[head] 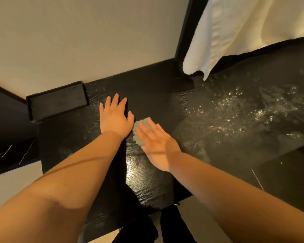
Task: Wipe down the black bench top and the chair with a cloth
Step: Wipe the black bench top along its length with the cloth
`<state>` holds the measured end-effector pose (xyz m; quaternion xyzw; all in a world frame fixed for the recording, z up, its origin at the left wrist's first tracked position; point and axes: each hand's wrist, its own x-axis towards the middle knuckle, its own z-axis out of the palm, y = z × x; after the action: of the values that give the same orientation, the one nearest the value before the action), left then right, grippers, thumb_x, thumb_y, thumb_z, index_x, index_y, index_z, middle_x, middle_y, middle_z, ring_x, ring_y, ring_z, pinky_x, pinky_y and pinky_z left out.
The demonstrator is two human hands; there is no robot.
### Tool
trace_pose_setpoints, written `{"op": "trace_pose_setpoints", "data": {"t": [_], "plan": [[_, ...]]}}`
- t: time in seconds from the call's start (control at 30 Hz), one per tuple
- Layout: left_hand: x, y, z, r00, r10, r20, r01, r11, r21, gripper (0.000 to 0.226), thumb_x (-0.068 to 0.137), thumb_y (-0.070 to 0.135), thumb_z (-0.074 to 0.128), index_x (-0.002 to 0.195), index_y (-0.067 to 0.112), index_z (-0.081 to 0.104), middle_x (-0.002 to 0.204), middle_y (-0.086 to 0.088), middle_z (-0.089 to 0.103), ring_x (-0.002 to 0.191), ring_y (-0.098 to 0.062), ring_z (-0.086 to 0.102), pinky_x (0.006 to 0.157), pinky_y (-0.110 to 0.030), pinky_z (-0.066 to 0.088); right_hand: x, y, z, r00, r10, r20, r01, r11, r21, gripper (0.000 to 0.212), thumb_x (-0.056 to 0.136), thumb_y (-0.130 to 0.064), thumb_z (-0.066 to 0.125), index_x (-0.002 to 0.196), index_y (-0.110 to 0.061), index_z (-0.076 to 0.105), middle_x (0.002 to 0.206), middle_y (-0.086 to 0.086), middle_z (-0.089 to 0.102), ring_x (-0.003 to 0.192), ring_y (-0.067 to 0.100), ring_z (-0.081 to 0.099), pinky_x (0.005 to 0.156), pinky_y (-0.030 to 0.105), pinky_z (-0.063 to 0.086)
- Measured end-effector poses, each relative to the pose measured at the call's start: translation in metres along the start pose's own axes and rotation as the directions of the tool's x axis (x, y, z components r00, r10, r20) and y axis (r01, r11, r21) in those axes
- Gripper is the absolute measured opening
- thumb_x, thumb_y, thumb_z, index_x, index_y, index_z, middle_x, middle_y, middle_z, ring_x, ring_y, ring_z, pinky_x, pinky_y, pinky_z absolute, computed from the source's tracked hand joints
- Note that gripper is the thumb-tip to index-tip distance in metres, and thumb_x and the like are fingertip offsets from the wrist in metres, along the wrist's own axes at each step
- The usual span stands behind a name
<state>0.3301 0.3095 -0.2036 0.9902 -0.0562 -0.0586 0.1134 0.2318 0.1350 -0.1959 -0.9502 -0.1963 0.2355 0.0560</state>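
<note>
We are pressing our left hand (115,118) flat on the black tabletop (147,95), its grip open and holding nothing. Our right hand (156,144), slightly blurred, is lying straight-fingered on the grey cloth (135,127), its grip open too. The cloth is sitting just beside the left thumb, mostly hiding under the fingers. Water drops (244,109) are glinting to the right, below a white sheet (235,32) cut off at the edge.

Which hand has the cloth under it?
The right hand: it presses flat on the grey cloth; the left hand rests on the bare black bench top.
</note>
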Motion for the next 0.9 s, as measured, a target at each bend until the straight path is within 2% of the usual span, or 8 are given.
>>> {"op": "trace_pose_setpoints", "data": {"t": [0.07,0.17,0.33,0.4,0.53,0.6,0.8,0.9], "plan": [[-0.016,0.002,0.002,0.999,0.029,0.033,-0.030,0.999,0.024,0.062,0.104,0.042,0.045,0.163,0.023,0.039,0.174,-0.009,0.025,0.161,-0.035,0.016,0.131,-0.056,0.012,-0.012,0.018,0.007,0.995,-0.042,-0.091,0.043,0.999,0.007,0.065,0.110,-0.036,0.029,0.166,-0.017,0.004,0.174,-0.001,-0.009,0.159,0.027,-0.016,0.130,0.046,-0.003],[-0.060,0.005,0.007,0.997,0.049,0.062,-0.051,0.998,0.027,0.064,0.104,0.042,0.043,0.165,0.022,0.035,0.175,-0.010,0.021,0.161,-0.037,0.015,0.131,-0.055,0.012,-0.032,0.057,0.008,0.969,0.112,-0.218,-0.111,0.994,0.021,0.065,0.106,-0.034,0.035,0.165,-0.012,0.019,0.174,0.008,0.011,0.160,0.032,0.004,0.128,0.053,0.017],[-0.120,0.018,0.017,0.995,0.014,0.101,-0.021,0.998,0.064,0.073,0.100,0.051,0.032,0.168,0.024,0.025,0.177,-0.008,0.012,0.162,-0.035,0.007,0.132,-0.052,0.007,-0.037,0.044,0.009,0.917,0.347,-0.199,-0.335,0.938,0.091,0.067,0.109,-0.035,0.025,0.166,-0.010,-0.001,0.174,0.009,-0.008,0.158,0.036,-0.015,0.129,0.053,0.006],[-0.125,0.020,0.019,0.992,-0.001,0.127,-0.010,0.996,0.083,0.078,0.098,0.055,0.026,0.169,0.025,0.019,0.178,-0.006,0.005,0.163,-0.033,0.000,0.132,-0.051,0.002,-0.040,0.014,0.024,0.955,0.243,-0.169,-0.240,0.970,0.039,0.066,0.109,-0.034,0.022,0.165,-0.010,-0.002,0.174,0.010,-0.010,0.157,0.037,-0.018,0.129,0.052,0.003],[-0.123,0.021,0.020,0.991,0.004,0.134,-0.015,0.997,0.079,0.079,0.099,0.058,0.026,0.170,0.026,0.012,0.178,-0.005,-0.002,0.163,-0.031,-0.008,0.131,-0.051,-0.005,-0.062,0.011,0.040,0.983,0.002,-0.181,-0.008,0.999,-0.032,0.068,0.102,-0.039,0.029,0.164,-0.010,0.025,0.173,0.009,0.014,0.160,0.035,0.003,0.128,0.050,0.015],[-0.124,0.022,0.020,0.992,0.003,0.129,-0.012,0.997,0.071,0.078,0.101,0.056,0.032,0.170,0.026,0.013,0.178,-0.005,-0.002,0.163,-0.031,-0.008,0.131,-0.052,-0.004,-0.068,0.034,0.033,0.980,0.060,-0.189,-0.063,0.998,-0.010,0.068,0.102,-0.037,0.029,0.164,-0.010,0.024,0.173,0.009,0.015,0.160,0.034,0.008,0.127,0.050,0.016],[-0.125,0.023,0.022,0.996,0.018,0.083,-0.024,0.997,0.070,0.075,0.101,0.054,0.035,0.168,0.024,0.022,0.177,-0.008,0.009,0.163,-0.034,-0.001,0.131,-0.054,0.003,-0.075,0.077,0.017,0.892,0.420,-0.165,-0.402,0.906,0.133,0.067,0.107,-0.033,0.029,0.166,-0.013,0.004,0.174,0.007,-0.002,0.160,0.031,-0.009,0.130,0.050,0.009],[-0.125,0.022,0.023,0.998,0.015,0.061,-0.018,0.998,0.057,0.075,0.100,0.053,0.039,0.167,0.023,0.025,0.177,-0.009,0.012,0.163,-0.033,0.003,0.131,-0.054,0.005,-0.074,0.041,0.025,0.935,0.312,-0.167,-0.298,0.949,0.106,0.069,0.105,-0.033,0.023,0.166,-0.008,0.004,0.174,0.013,-0.006,0.158,0.038,-0.012,0.129,0.056,0.007]]}}
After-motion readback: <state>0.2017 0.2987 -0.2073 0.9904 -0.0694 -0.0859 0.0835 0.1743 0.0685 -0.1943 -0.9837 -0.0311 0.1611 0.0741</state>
